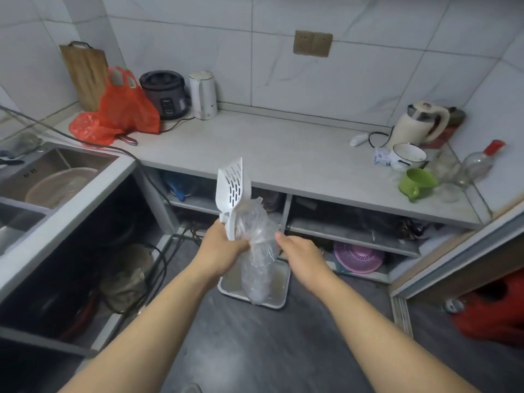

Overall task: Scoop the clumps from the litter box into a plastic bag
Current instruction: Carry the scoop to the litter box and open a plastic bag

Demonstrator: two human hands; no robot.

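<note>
The left hand [224,246] grips the white slotted litter scoop [233,191] by its handle together with the neck of the clear plastic bag [256,251]. The right hand [302,255] pinches the bag's other side, and the bag hangs between the 2 hands, above the litter box [279,300] on the floor. If the left hand's shared grip slackens, the weighted bag could slide free and spill (the scoop would tip too). Count: 1 scoop, 1 clear bag, 1 litter box, 2 hands.

No legible text, label, brand or number anywhere; marks on rice cooker [166,93] panel too blurred.
</note>
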